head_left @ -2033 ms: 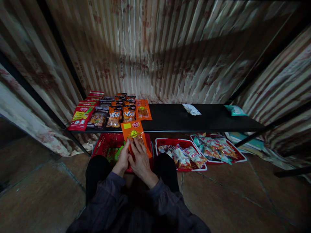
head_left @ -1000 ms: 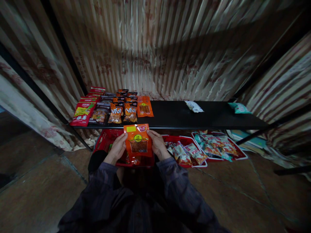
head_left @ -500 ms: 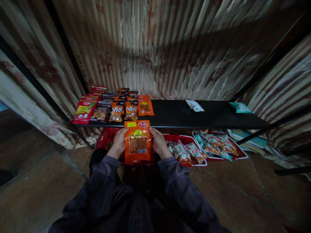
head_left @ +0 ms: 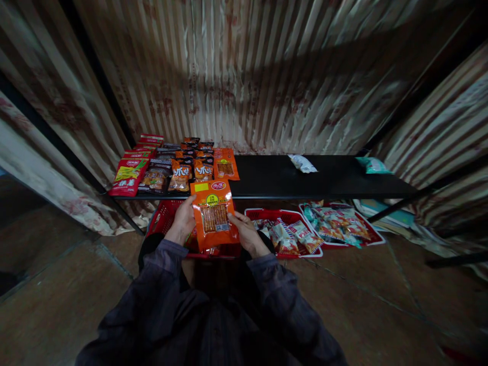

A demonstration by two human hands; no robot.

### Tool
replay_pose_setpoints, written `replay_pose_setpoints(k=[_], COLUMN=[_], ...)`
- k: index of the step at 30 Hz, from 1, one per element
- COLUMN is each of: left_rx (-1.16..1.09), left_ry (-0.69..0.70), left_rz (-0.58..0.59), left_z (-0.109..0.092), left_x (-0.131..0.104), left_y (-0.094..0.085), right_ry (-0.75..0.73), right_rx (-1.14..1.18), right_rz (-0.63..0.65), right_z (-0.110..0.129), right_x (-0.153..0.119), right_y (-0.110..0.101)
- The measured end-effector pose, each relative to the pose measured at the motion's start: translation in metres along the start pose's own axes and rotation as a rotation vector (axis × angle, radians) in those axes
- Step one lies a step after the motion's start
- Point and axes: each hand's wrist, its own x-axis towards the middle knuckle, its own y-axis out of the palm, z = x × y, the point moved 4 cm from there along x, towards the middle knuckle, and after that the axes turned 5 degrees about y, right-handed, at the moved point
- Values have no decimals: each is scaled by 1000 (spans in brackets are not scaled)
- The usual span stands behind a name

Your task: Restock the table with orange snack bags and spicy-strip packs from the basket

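1. One flat orange plastic pouch with a clear window over brown sticks (head_left: 215, 213) is held by both hands above the near red basket, in front of the shelf.
2. The left hand (head_left: 183, 221) pinches its left edge; the right hand (head_left: 247, 234) grips its lower right edge, thumb in front.
3. Its label has one yellow rectangle, one round yellow badge and one red oval logo, all with lettering too small to read.
4. One matching orange pouch (head_left: 225, 165) lies on the long black shelf (head_left: 267, 178).
5. To its left, two black-and-orange snack bags (head_left: 180, 175) stand at the front, each showing a large white "爪"; more are behind, not all countable.
6. Next come dark bags with checkered tops (head_left: 156, 178), one in front, then several glossy red packets (head_left: 129, 173) at the end.
7. One white packet (head_left: 302, 163) and one teal packet (head_left: 371, 165) lie farther right, well apart.
8. Three baskets are visible below: the near red basket (head_left: 162, 216), a white-rimmed middle basket (head_left: 310, 254) and a white-rimmed right basket (head_left: 377, 241); the latter two hold overlapping snack packets.
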Motion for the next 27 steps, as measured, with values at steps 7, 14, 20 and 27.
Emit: replay_pose_setpoints(k=[7, 14, 20, 27], left_rx=[123, 142, 148, 158], left_ry=[-29, -25, -4, 23], left_rz=[106, 82, 56, 75], left_z=[22, 38, 38, 36], left_x=[-9, -10, -12, -16], left_y=[-16, -24, -22, -15], right_ry=[-3, 12, 14, -10], right_rx=[60, 85, 68, 86], right_rz=[-81, -83, -41, 1], right_z=[1, 3, 4, 6], right_x=[6, 6, 1, -2], right_y=[-4, -5, -3, 0])
